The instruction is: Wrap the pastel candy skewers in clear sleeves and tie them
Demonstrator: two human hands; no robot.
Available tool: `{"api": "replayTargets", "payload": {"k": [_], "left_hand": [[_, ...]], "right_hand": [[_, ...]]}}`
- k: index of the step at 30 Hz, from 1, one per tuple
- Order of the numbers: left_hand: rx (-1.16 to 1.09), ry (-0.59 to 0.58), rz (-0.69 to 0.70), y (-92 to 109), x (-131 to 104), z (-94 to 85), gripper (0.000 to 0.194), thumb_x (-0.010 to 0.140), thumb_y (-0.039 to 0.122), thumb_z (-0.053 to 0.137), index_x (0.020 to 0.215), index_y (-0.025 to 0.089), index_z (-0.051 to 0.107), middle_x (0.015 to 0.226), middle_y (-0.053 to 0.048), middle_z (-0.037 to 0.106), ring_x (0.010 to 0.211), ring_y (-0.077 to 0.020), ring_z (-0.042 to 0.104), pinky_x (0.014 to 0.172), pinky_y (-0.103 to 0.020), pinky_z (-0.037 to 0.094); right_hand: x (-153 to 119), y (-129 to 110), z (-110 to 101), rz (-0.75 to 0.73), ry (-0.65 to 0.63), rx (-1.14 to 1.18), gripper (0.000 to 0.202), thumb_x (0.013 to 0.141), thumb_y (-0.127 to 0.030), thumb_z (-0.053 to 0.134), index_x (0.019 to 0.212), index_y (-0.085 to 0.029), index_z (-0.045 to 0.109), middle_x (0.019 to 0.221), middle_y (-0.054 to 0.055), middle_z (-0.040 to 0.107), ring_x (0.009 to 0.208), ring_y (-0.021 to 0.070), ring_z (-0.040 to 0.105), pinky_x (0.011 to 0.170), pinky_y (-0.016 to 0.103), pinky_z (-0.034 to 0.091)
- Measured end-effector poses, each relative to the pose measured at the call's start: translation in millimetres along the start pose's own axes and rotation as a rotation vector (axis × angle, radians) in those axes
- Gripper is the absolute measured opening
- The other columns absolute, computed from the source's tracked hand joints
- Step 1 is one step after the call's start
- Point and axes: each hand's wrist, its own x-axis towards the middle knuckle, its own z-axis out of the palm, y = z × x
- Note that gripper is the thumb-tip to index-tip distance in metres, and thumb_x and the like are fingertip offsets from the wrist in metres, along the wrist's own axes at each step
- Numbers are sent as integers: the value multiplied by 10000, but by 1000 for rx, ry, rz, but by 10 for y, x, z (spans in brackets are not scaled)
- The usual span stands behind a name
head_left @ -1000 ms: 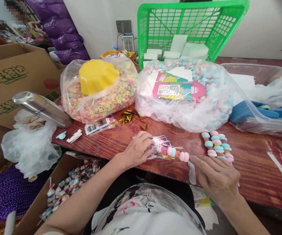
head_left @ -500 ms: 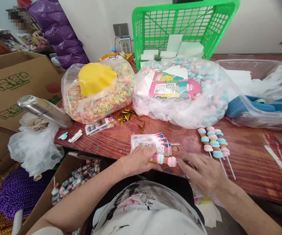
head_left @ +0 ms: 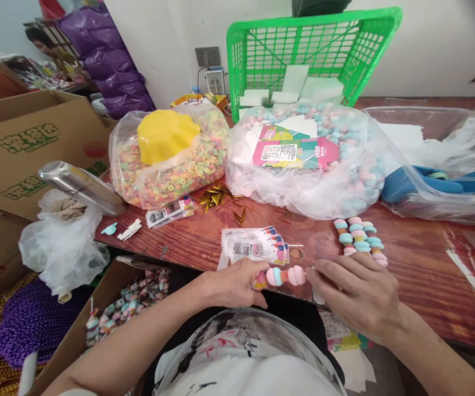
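A skewer of pink and blue candies (head_left: 290, 275) lies sideways at the table's front edge. My left hand (head_left: 239, 283) is closed round its left end, beside a small colourful wrapper. My right hand (head_left: 355, 289) pinches at the right end, where the stick is mostly hidden by the fingers. Just beyond the left hand lies a fan of printed clear sleeves (head_left: 254, 245). Several finished candy skewers (head_left: 359, 236) rest side by side past the right hand, which covers their sticks.
Bags of ring candy (head_left: 171, 176) and of pink and blue candy (head_left: 303, 192) stand behind, before a green basket (head_left: 314, 22). A steel flask (head_left: 82, 187) leans at left. An open carton (head_left: 92, 308) with skewers sits below the table edge. A person (head_left: 55, 49) is at far left.
The held skewer and my right hand have shifted slightly right, and the right hand now covers the sticks of the lying skewers. The view has shifted a little.
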Motion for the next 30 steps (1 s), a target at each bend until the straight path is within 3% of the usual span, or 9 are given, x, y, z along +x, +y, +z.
{"api": "replayTargets", "payload": {"k": [4,10,14,21,25,30], "left_hand": [[69,-120,14,36,-17,-42,409,691,207,648,1095,222,587,913,5,655,826,-203,606,712,-264,442],[351,-25,-66,59,10,57,323,749,101,484,1052,212,483,891,-53,630,835,-251,618,712,-324,442],[343,7,-80,68,26,57,391,740,92,492,1106,213,427,912,-55,624,827,-246,620,714,-322,445],[231,13,-16,104,-29,64,499,749,82,480,1212,239,380,1051,-66,613,967,-251,612,798,-338,461],[178,7,-3,106,-51,71,560,779,103,479,1301,242,332,1128,-81,605,1032,-252,603,841,-353,468],[316,149,64,-22,-102,27,781,760,105,513,1446,180,148,1332,-165,509,1205,-293,508,978,-424,405]], "right_hand": [[36,53,-64,-81,-95,73,166,879,-86,483,855,-196,604,817,18,647,672,139,506,629,317,313],[56,-37,-38,5,-195,176,241,802,-12,403,821,-178,577,739,26,557,649,163,467,609,320,299],[50,-52,-7,80,-241,183,261,763,5,393,803,-177,575,769,38,570,672,166,497,618,316,342],[117,-210,122,97,-93,156,265,778,10,389,832,-165,581,690,21,550,607,155,454,585,300,291],[121,-256,203,81,-97,114,246,833,-15,384,825,-165,579,690,24,557,629,157,460,606,308,278],[126,-96,146,72,-92,104,258,827,-6,383,876,-153,589,742,39,595,656,159,490,608,312,295]]}}
